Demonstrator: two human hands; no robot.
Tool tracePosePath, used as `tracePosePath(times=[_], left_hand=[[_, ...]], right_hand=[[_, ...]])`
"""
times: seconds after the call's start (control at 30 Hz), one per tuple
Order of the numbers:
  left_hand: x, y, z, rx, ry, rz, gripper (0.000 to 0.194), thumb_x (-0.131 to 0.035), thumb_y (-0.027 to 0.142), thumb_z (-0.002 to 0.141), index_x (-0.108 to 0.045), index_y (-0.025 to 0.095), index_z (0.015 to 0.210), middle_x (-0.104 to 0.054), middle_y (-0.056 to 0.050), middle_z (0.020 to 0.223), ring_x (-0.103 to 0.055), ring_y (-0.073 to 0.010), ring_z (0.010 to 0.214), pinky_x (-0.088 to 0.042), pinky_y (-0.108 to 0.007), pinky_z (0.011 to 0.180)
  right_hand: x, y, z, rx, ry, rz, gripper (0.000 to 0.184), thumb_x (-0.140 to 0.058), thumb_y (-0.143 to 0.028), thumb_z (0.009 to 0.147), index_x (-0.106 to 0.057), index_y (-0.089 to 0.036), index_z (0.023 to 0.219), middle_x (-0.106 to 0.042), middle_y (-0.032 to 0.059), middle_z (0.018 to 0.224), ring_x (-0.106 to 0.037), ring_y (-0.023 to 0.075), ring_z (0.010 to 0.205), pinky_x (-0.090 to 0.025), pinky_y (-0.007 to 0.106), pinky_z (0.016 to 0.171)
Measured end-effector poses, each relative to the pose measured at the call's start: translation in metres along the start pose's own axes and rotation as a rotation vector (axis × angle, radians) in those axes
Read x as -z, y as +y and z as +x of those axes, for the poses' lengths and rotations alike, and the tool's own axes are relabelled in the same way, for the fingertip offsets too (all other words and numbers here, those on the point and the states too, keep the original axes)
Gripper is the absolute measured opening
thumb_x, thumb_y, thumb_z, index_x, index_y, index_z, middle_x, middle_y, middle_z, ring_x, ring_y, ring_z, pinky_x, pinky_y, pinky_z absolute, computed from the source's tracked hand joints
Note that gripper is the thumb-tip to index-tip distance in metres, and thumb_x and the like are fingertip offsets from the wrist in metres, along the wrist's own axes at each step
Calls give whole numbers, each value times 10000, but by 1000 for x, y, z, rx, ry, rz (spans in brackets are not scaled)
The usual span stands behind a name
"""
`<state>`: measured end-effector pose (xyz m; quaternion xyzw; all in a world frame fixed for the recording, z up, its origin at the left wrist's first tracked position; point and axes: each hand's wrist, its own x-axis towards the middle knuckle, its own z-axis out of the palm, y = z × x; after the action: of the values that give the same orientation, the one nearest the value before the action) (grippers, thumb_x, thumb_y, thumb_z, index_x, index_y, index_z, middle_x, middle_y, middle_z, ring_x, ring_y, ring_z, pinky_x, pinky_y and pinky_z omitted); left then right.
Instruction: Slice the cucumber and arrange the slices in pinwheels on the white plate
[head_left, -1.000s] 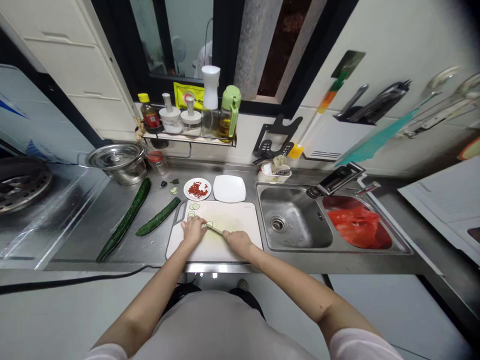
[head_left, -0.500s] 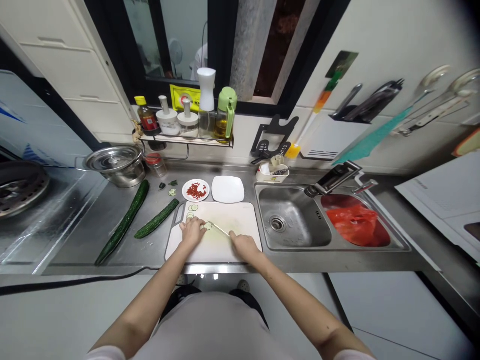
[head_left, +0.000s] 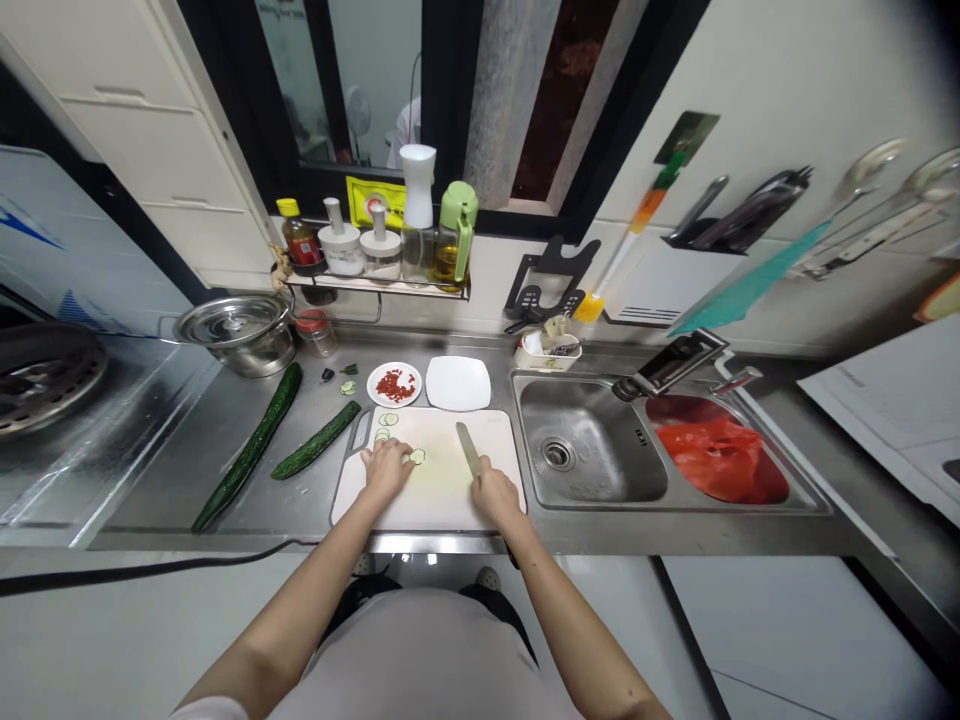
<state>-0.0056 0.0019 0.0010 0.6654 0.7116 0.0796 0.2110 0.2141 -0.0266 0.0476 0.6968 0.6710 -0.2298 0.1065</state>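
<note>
My right hand (head_left: pixel 495 492) is wrapped round the handle of a kitchen knife (head_left: pixel 467 446). Its blade points away from me over the right half of the white cutting board (head_left: pixel 435 505). On the board's left half, my left hand (head_left: pixel 385 472) has its fingers bent and pressed together at a pale cucumber slice (head_left: pixel 418 456); part of what lies under the fingers is hidden. More cucumber slices (head_left: pixel 388 420) lie at the board's far left corner. Left of the board rest a shorter cucumber (head_left: pixel 315 442) and a long whole cucumber (head_left: pixel 251 445).
Behind the board stand a plate of chopped red pieces (head_left: pixel 394 385) and a white square plate (head_left: pixel 458 383). Cucumber scraps (head_left: pixel 347 387) lie nearby. A steel pot (head_left: pixel 247 345) is at the back left. The sink (head_left: pixel 592 450) adjoins the board's right, with a red bag (head_left: pixel 712 455) beyond.
My right hand has drawn the knife away from the cucumber to the right and swung its tip away from me. My left hand stays in nearly the same place.
</note>
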Motion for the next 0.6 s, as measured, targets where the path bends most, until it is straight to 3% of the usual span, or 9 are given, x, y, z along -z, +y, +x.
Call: tracePosePath(times=[0.13, 0.3, 0.43, 0.6], left_hand=[[2, 5, 2, 8, -19, 41, 253, -538, 329, 815, -698, 263, 999, -639, -90, 1131, -449, -308, 1118, -273, -462, 900], [-4, 14, 1, -19, 45, 116, 305, -479, 340, 863, -678, 251, 1077, -640, -116, 1105, -448, -309, 1099, -259, -465, 893], [-10, 18, -1, -55, 59, 117, 288, -440, 292, 891, -691, 253, 1027, -642, -104, 1087, -456, -291, 1089, -256, -450, 881], [-1, 23, -1, -30, 63, 60, 205, -472, 237, 872, -666, 227, 937, -671, -85, 1036, -500, -268, 1052, -256, -420, 874]], right_hand=[[-1, -2, 4, -16, -15, 16, 414, -361, -130, 873, -400, -146, 1285, -664, 147, 1016, -639, 247, 988, -422, 319, 759], [-3, -5, 7, -36, -32, 26, 415, -350, -122, 875, -399, -140, 1287, -665, 156, 1029, -637, 247, 1001, -426, 323, 765], [-6, -7, 7, -42, -31, 15, 415, -365, -135, 877, -401, -134, 1291, -663, 165, 1043, -634, 250, 1005, -428, 325, 770], [-7, -6, 7, -36, -20, 16, 435, -373, -140, 879, -388, -128, 1314, -669, 162, 1020, -638, 245, 994, -427, 321, 762]])
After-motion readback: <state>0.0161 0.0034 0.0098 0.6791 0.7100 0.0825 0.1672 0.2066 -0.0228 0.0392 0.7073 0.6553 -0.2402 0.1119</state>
